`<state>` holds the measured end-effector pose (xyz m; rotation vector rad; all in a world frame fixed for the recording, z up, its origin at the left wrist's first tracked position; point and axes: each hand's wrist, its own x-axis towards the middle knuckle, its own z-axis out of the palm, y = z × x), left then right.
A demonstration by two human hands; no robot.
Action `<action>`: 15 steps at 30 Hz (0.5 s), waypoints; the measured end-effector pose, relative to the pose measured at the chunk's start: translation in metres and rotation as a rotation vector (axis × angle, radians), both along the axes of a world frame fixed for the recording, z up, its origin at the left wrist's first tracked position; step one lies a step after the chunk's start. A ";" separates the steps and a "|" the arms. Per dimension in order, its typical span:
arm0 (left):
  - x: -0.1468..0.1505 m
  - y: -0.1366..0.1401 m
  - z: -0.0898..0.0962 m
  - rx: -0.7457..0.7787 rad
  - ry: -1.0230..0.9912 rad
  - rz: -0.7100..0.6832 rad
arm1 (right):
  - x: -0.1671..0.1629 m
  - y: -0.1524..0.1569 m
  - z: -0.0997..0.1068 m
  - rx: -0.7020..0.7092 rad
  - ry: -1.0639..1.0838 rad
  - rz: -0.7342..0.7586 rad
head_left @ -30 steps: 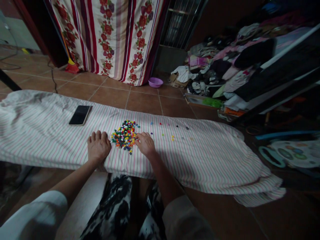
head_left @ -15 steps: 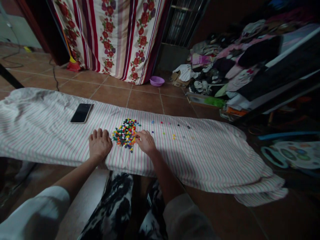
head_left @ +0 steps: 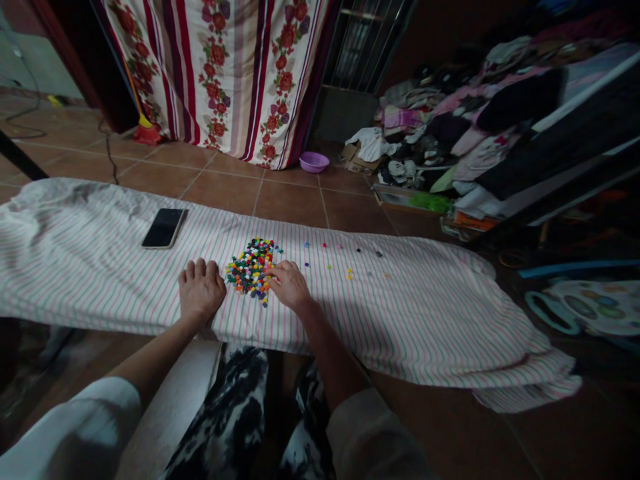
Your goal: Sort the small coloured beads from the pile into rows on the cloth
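A heap of small many-coloured pieces (head_left: 253, 260), like tiny blocks or beads, lies on the striped cloth (head_left: 410, 320). My right hand (head_left: 290, 285) reaches into the heap's right edge, thumb and forefinger closed together among the pieces; what is between them is too small to make out. Left of the heap, my left hand (head_left: 201, 290) rests palm down on the cloth, fingers lying forward and holding nothing. Right of my right hand, several single pieces and a few yellow pieces (head_left: 349, 273) lie spaced out in two loose rows.
A dark-screened phone (head_left: 164, 228) lies on the cloth at the left. Beyond the cloth-covered surface are a purple basin (head_left: 314, 162), a flowered curtain (head_left: 240, 80), a red broom (head_left: 148, 131) and a big pile of clothes (head_left: 425, 127).
My right fingertips have shifted slightly left, into the edge of the heap. My left hand stays in place, and the spaced-out pieces look the same.
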<state>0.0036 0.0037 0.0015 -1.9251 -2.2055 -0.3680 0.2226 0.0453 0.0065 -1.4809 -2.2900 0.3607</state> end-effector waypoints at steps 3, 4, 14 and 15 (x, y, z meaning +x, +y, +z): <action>0.000 0.000 -0.001 0.007 -0.005 -0.001 | -0.001 0.000 0.000 0.009 -0.009 -0.001; 0.000 0.000 -0.001 0.009 -0.001 0.001 | -0.001 0.000 -0.001 0.012 -0.018 -0.005; -0.001 -0.001 -0.003 0.016 0.040 0.002 | -0.001 0.001 0.001 -0.008 -0.068 -0.029; -0.001 0.000 -0.003 0.015 0.036 0.002 | -0.003 0.001 0.001 -0.005 -0.071 -0.030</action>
